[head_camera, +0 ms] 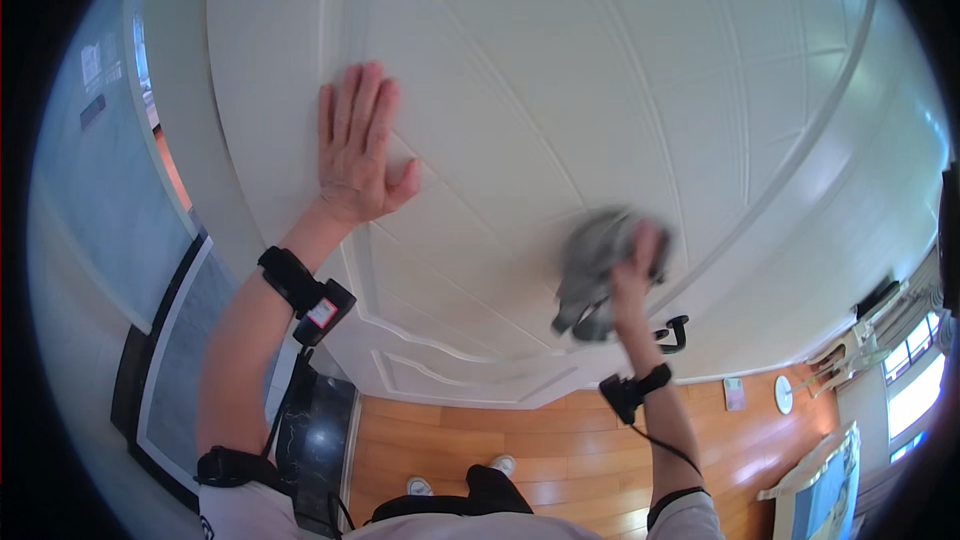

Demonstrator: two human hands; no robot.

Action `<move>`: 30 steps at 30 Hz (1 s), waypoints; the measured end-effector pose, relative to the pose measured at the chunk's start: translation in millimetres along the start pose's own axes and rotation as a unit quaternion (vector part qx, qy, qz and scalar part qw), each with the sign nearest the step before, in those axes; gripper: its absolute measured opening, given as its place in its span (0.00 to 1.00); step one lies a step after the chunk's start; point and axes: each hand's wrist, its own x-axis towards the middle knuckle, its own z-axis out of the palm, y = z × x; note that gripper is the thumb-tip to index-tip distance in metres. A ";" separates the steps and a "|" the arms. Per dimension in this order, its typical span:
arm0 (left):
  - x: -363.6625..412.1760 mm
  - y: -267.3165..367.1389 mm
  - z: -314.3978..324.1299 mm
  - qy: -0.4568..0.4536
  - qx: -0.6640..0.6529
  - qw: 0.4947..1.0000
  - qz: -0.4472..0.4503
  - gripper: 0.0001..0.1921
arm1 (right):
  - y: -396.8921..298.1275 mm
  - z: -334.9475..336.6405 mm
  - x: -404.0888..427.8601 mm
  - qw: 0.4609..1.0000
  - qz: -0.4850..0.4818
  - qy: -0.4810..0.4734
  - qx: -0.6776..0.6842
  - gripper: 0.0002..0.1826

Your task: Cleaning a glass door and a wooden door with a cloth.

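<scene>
A white panelled door [480, 150] with raised moulding fills most of the view. My left hand [364, 146] lies flat on it, fingers apart, and holds nothing. Lower right of that, my right hand [636, 262] holds a bunched grey cloth [592, 270] against the door panel; both are blurred. Just below and to the right of the cloth is the dark door handle [677, 334]. Straps with small black devices are on both wrists.
Below lies a wooden floor [450, 435] with a dark stone threshold [319, 427] at left. To the right stand a white pedestal fan [784, 394], a bathroom-type scale [734, 394] and a bed's edge [817, 495]. A doorway opens at far left.
</scene>
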 end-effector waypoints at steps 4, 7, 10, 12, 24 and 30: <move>-8.3 -10.3 -4.5 0.001 0.016 1.000 -0.015 0.34 | -83.4 -43.0 187.0 0.947 -0.116 0.298 0.003 0.33; -6.9 -10.0 -2.9 0.000 0.013 1.000 -0.015 0.33 | -130.9 -29.6 232.9 0.921 -0.231 0.301 -0.087 0.32; -9.8 -13.5 -8.4 -0.017 0.016 1.000 -0.012 0.30 | -159.1 21.4 194.2 0.922 -0.314 0.169 -0.150 0.30; -6.6 -14.9 -14.7 -0.018 0.020 1.000 -0.014 0.29 | -146.8 54.3 143.4 0.907 -0.348 0.067 -0.226 0.23; 1.8 -31.4 -11.7 -0.028 0.058 0.998 0.023 0.26 | 22.2 26.6 13.8 0.936 -0.310 -0.132 -0.100 0.27; -13.4 -58.0 -34.1 -0.081 0.117 0.984 0.102 0.25 | 76.7 -45.6 64.3 0.927 -0.020 0.361 -0.100 0.17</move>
